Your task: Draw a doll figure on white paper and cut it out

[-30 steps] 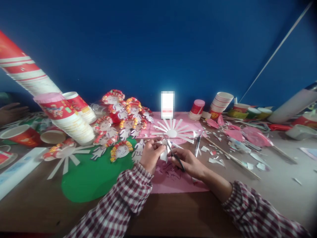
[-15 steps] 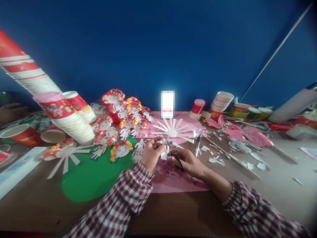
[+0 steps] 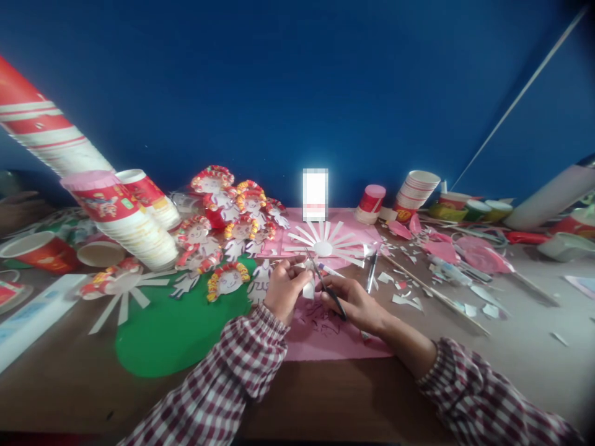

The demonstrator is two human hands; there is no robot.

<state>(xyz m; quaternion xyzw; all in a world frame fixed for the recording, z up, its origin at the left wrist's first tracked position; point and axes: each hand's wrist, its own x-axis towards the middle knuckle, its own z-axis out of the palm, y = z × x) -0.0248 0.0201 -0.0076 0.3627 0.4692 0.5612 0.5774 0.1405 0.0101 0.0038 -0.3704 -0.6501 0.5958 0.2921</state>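
Pinched in the fingers of my left hand [image 3: 284,288] is a small piece of white paper [image 3: 308,288]. My right hand [image 3: 356,303] grips dark-handled scissors [image 3: 335,302], whose blades point up and away beside the paper. Whether the blades touch it I cannot tell. Both hands are over a pink sheet [image 3: 339,347] strewn with small dark snippets. Just beyond them lies a white paper cup [image 3: 322,249] cut into strips that fan out like rays. A black marker [image 3: 371,272] rests to the right of my hands.
Cut-out paper dolls [image 3: 227,282] with curled red and yellow hair pile up at the left, partly on a green sheet [image 3: 171,341]. Stacked paper cups [image 3: 125,217] lean farther left. Paper scraps [image 3: 406,301], a thin wooden stick [image 3: 437,297] and another cup stack [image 3: 415,195] are at the right.
Almost nothing differs. My left hand still holds the paper and my right hand the scissors, in nearly the same place. The view has shifted very slightly.
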